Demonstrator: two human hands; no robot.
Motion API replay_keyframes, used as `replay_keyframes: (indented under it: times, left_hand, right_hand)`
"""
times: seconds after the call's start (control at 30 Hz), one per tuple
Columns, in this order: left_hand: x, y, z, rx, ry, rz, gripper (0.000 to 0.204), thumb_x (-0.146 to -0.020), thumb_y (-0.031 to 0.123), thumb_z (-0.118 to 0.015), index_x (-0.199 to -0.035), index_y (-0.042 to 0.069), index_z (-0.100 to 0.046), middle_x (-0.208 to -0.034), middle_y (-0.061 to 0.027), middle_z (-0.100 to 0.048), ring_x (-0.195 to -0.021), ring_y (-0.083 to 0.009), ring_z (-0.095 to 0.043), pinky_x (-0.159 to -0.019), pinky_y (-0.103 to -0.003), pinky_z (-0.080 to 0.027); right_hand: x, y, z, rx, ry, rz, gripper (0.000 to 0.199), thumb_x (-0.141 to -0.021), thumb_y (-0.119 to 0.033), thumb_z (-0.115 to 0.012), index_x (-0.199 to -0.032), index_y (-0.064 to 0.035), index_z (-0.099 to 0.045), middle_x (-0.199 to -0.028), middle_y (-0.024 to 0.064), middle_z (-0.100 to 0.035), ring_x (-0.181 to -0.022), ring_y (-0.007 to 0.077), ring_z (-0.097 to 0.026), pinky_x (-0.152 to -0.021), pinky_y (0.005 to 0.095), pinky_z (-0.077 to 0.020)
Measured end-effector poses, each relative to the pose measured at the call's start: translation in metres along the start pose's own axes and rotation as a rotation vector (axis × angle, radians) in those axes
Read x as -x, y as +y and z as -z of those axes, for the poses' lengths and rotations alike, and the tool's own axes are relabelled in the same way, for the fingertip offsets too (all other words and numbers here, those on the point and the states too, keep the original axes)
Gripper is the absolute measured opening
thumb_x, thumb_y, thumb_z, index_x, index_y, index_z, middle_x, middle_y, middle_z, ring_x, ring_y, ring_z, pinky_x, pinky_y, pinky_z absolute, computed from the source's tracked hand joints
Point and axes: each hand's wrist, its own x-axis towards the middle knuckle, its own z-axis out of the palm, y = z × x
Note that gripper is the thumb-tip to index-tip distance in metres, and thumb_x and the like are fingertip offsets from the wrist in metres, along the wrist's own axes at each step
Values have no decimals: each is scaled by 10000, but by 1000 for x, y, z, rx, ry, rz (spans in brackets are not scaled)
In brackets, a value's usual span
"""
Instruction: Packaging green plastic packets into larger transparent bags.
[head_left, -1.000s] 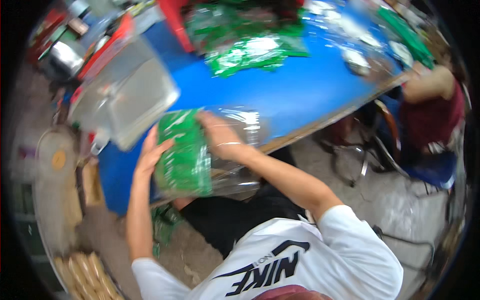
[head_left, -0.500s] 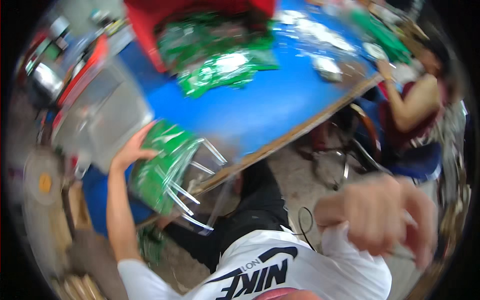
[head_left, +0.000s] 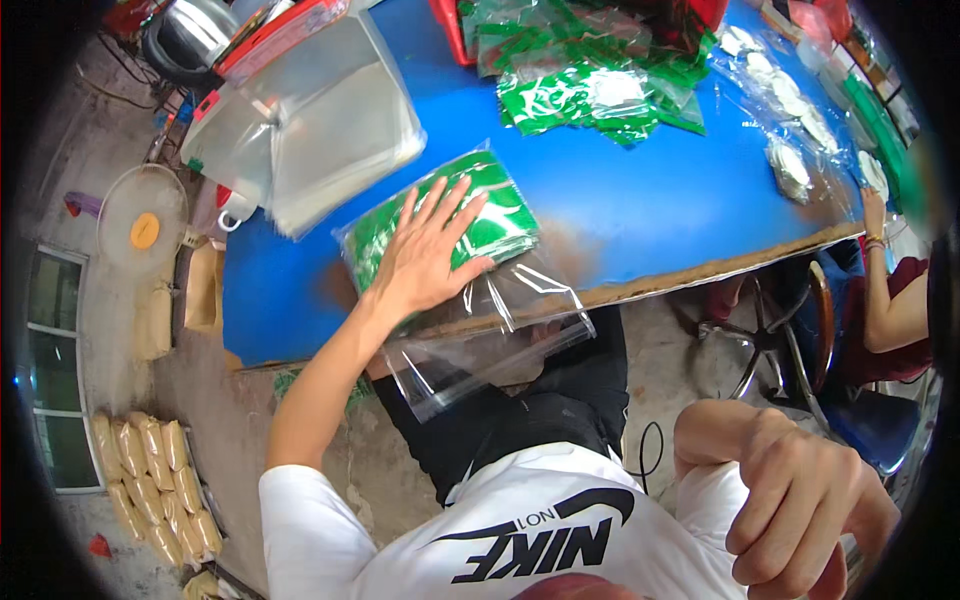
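Note:
My left hand (head_left: 428, 252) lies flat, fingers spread, on a clear plastic bag with green packets inside (head_left: 492, 212). The bag rests on the blue table (head_left: 650, 200) near its front edge. Its empty open end (head_left: 490, 345) hangs over the edge above my lap. My right hand (head_left: 805, 500) is raised close to the camera at the lower right, well away from the bag. Its fingers are curled in and nothing shows in it.
A stack of clear empty bags (head_left: 320, 120) lies at the table's far left, and a pile of green packets (head_left: 590, 90) sits at the back. Another person's arm (head_left: 890, 300) rests at the right edge. A stool (head_left: 760, 340), a floor fan (head_left: 140, 230) and tan sacks (head_left: 150, 480) are below.
My right hand let go of the bag and drew back toward the camera. My left hand shifted from the bag's side to flat on top, and the bag now lies on the table.

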Motion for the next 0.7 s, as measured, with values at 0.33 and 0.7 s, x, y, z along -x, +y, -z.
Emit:
replay_keyframes:
  times: [0.33, 0.7]
  left_hand:
    - [-8, -5, -22, -24, 118, 117, 747, -906, 512, -617, -1519, 155, -385, -1576, -145, -351, -1462, -374, -292, -1210, -544, -167]
    - [-5, 1, -27, -43, 196, 200, 730, -911, 532, -603, -1498, 139, -420, -1555, -160, -381, -1436, -387, -335, -1195, -558, -194]
  right_hand:
    - [1, -1, -16, 4, -15, -14, 336, -1006, -323, -559, -1310, -192, -613, -492, -109, -410, -384, 3, -299, -358, 170, -217]
    - [1, 4, -20, 2, -39, -70, 327, -991, -378, -597, -1259, -197, -649, -484, -119, -403, -383, 0, -282, -364, 163, -200]
